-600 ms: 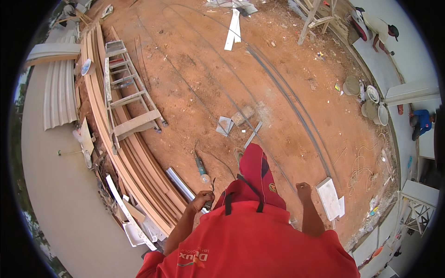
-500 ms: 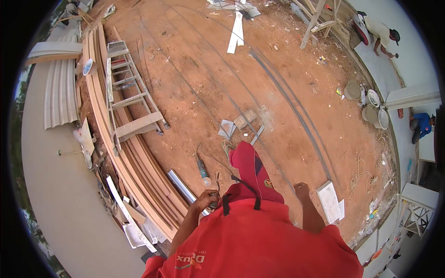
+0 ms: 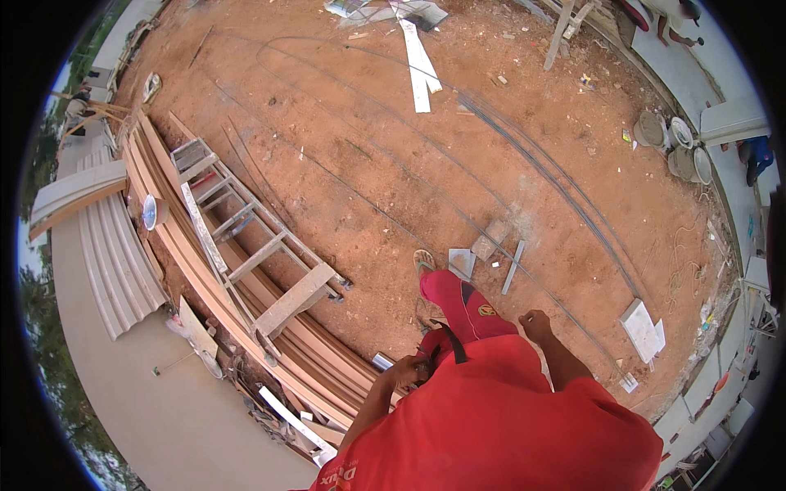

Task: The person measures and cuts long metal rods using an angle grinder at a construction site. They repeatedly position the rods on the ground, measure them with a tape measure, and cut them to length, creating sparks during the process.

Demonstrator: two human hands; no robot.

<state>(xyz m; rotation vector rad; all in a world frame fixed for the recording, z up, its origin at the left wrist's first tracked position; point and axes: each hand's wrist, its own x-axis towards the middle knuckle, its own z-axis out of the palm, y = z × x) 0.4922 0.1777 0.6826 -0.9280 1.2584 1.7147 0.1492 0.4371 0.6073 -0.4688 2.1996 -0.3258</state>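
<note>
My left hand (image 3: 403, 373) is closed in front of my body, beside the trousers, around a small dark object I cannot make out. The right hand (image 3: 536, 325) hangs at my other side, loosely curled into a fist with nothing visible in it. Red trousers cover my forward leg (image 3: 479, 311), and a sandalled foot (image 3: 423, 261) rests on the reddish dirt. Near that foot lie a grey square piece (image 3: 461, 263), a block (image 3: 491, 236) and a narrow metal strip (image 3: 513, 268).
To the left, a stepladder (image 3: 296, 299) lies on long brown profiles (image 3: 176, 237), with a small tub (image 3: 152, 212) farther up. Long thin rods (image 3: 565, 192) cross the ground. A white slab (image 3: 640, 329) lies right; buckets (image 3: 702, 166) stand along the wall, near other people.
My view has swung left and I have moved ahead, so the ladder and profiles appear closer. The angle grinder seen before is out of sight. Both hands keep a similar pose.
</note>
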